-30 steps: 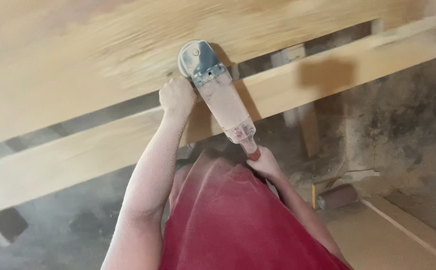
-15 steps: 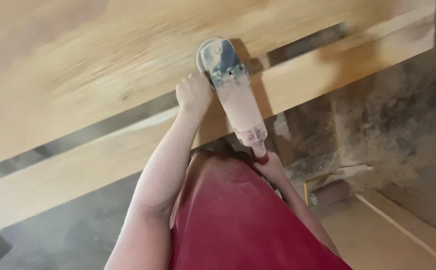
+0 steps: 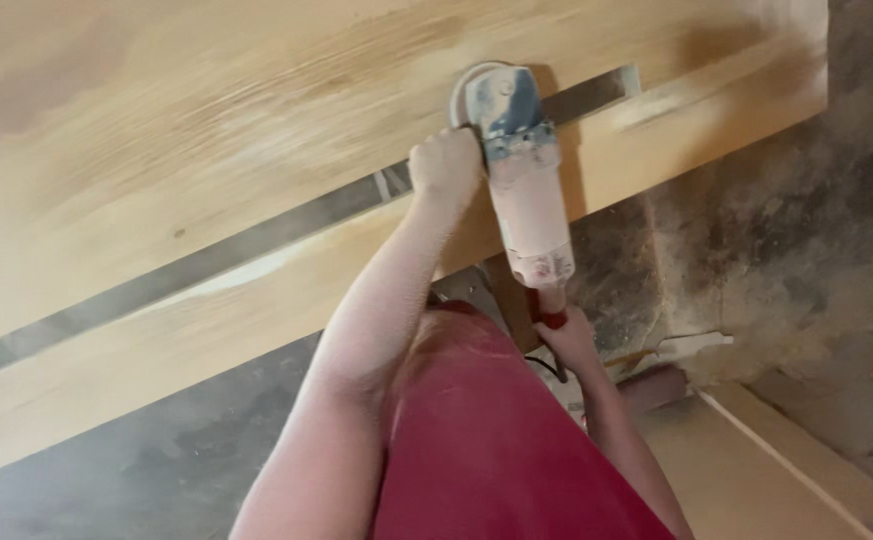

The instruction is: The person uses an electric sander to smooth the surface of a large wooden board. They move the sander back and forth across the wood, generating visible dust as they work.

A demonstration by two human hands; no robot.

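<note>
Two hands are used: grinder (image 3: pixel 521 170) neck is gripped by left hand (image 3: pixel 444 165), fingers curled; tail at 6 o'clock is clasped by right hand (image 3: pixel 568 338); disc is pressed on plank (image 3: pixel 206 150).

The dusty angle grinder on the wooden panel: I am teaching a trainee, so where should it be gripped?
Probably two-handed, as shown: left hand from the left at the blue-grey head of the dusty angle grinder, right hand from below at the tail of its long body. The disc end rests on the pale wooden panel.

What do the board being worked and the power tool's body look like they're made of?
Board: bare, unfinished pale wood, going by visible grain and a small knot. Power tool: likely a plastic body, dust-coated pinkish, with a grey-blue, seemingly metal head; the dust leaves this uncertain.
</note>
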